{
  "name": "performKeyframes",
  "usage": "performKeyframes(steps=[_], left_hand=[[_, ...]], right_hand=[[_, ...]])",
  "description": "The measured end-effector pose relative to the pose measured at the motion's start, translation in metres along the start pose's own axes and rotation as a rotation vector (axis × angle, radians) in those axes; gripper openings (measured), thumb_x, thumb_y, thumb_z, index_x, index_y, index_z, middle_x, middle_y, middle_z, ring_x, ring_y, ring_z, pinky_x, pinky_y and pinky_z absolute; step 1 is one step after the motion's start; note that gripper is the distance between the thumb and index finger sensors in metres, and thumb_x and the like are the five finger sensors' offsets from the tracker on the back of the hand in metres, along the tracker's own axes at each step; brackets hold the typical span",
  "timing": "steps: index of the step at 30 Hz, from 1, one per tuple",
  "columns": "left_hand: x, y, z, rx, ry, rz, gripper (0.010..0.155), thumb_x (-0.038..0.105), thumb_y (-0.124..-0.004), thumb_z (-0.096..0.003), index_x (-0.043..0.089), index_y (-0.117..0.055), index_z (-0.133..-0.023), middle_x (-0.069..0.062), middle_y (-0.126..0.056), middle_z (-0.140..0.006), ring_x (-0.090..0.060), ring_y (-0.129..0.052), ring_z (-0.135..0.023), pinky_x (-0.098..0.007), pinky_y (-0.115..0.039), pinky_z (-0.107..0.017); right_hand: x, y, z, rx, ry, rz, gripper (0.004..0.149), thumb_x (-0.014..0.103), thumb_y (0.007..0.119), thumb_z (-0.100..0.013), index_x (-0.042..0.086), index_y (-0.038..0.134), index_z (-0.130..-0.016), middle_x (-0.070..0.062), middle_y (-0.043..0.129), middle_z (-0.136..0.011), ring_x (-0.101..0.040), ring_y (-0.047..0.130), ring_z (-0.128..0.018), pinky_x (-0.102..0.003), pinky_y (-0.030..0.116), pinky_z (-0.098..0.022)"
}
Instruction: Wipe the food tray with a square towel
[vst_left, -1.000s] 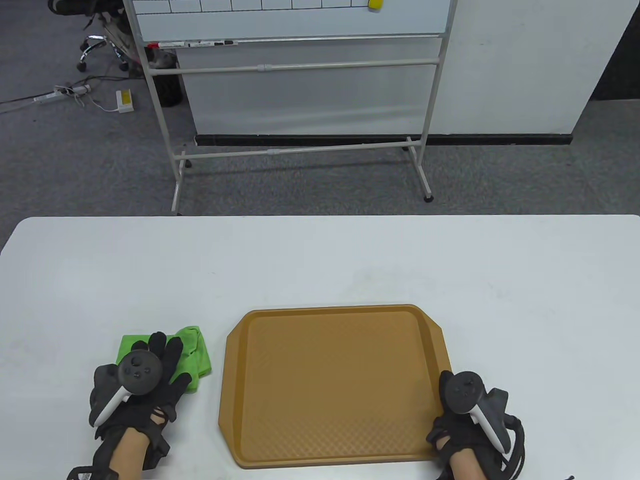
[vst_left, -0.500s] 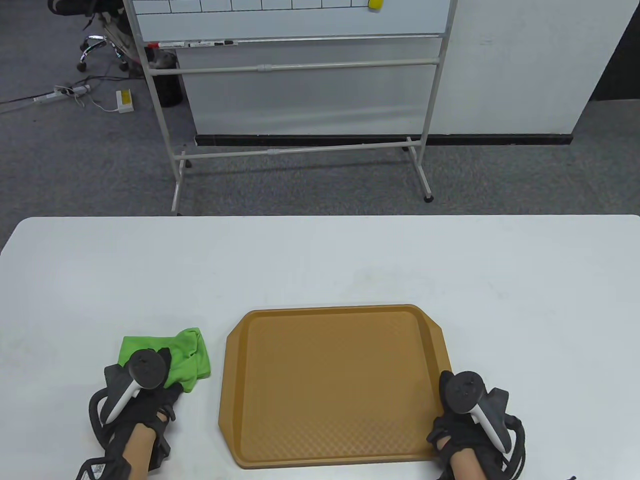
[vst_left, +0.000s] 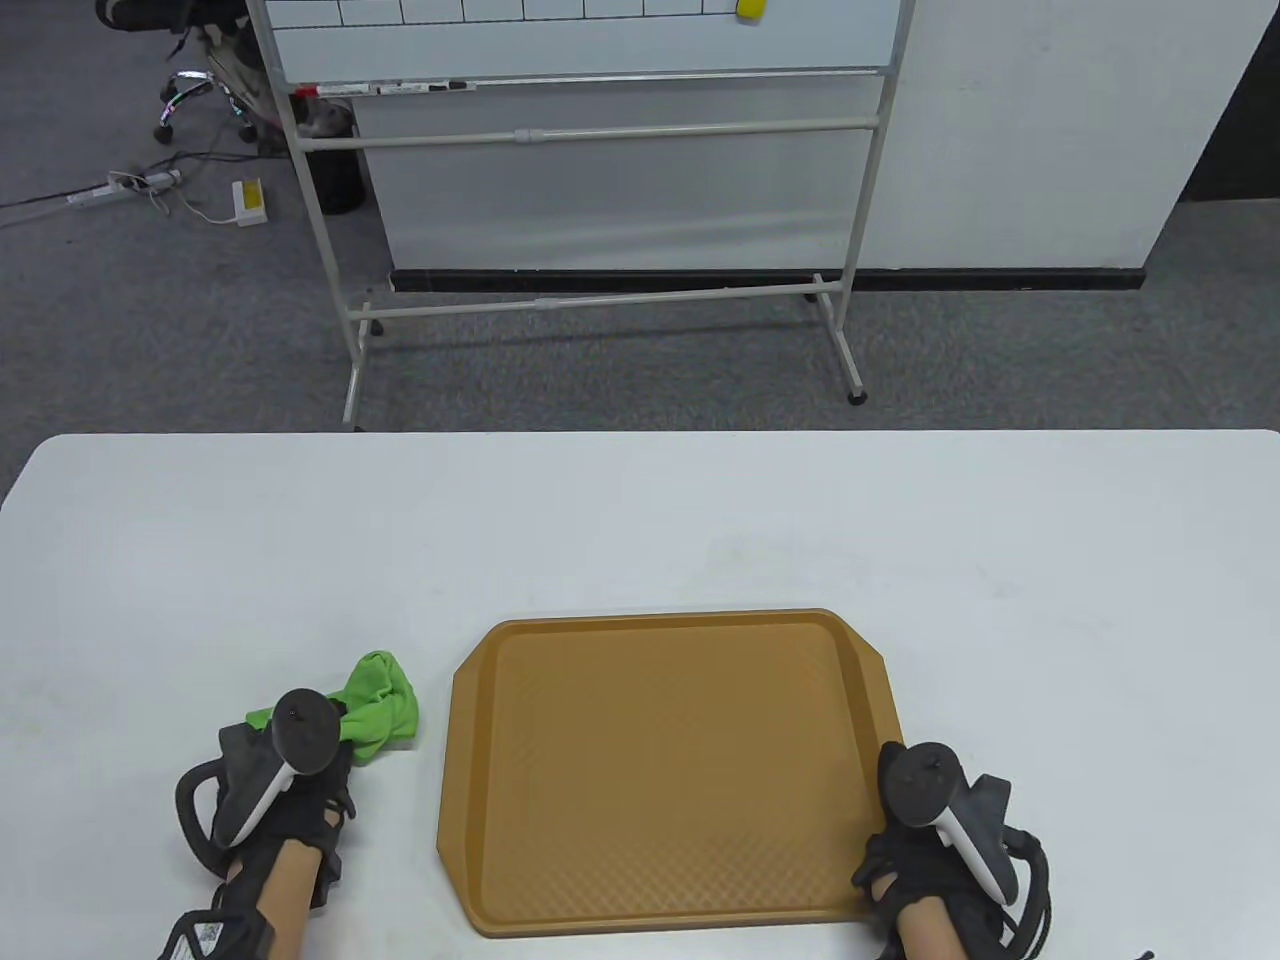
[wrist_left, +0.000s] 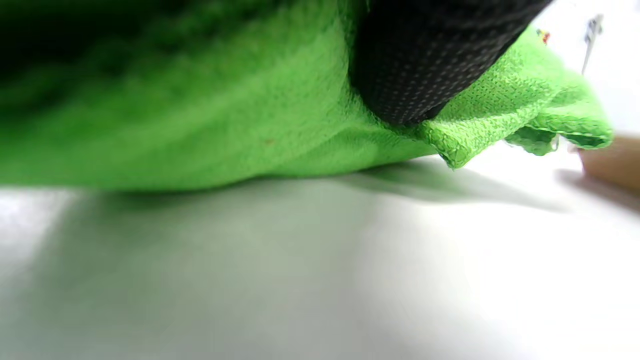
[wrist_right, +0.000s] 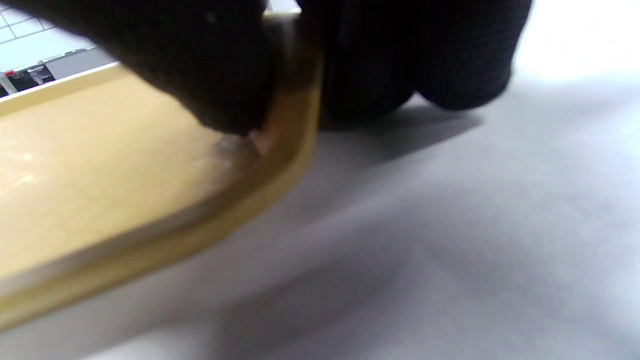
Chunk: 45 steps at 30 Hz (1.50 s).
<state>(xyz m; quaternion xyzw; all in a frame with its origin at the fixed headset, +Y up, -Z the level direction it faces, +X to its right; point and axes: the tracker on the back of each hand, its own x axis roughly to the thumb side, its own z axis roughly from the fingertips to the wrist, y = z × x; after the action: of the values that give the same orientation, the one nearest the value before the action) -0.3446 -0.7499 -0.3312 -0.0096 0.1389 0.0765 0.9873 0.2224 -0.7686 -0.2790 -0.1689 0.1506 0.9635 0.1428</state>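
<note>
A tan food tray (vst_left: 660, 770) lies flat on the white table (vst_left: 640, 520) near its front edge. A green square towel (vst_left: 378, 700), bunched up, lies just left of the tray. My left hand (vst_left: 300, 770) grips the towel; in the left wrist view a gloved finger (wrist_left: 430, 65) presses into the green cloth (wrist_left: 250, 115), which is lifted a little off the table. My right hand (vst_left: 930, 830) holds the tray's near right corner; in the right wrist view the thumb (wrist_right: 210, 85) lies on the tray's rim (wrist_right: 295, 125) and the fingers are outside it.
A whiteboard on a wheeled stand (vst_left: 600, 150) stands on the grey carpet beyond the table. A power strip and cables (vst_left: 130, 185) lie on the floor at the far left.
My left hand lay spread flat on the towel, then closed around it and drew back toward me, bunching the cloth. The right hand and the tray have not moved.
</note>
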Motion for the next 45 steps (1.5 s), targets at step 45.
performKeyframes(steps=[45], left_hand=[[0.364,-0.073,0.01,-0.193,-0.446,-0.15,0.059,0.051,-0.072,-0.0528,0.03,-0.056,-0.106,-0.002,-0.053,-0.117,-0.037,-0.062,-0.105,-0.058,-0.05,-0.075]], right_hand=[[0.001,0.001,0.0,0.069,-0.013,0.019,0.084,0.033,0.083,-0.044,0.033,0.024,-0.104,-0.015,0.06,-0.103,-0.03,0.083,-0.066,-0.048,0.075,-0.051]])
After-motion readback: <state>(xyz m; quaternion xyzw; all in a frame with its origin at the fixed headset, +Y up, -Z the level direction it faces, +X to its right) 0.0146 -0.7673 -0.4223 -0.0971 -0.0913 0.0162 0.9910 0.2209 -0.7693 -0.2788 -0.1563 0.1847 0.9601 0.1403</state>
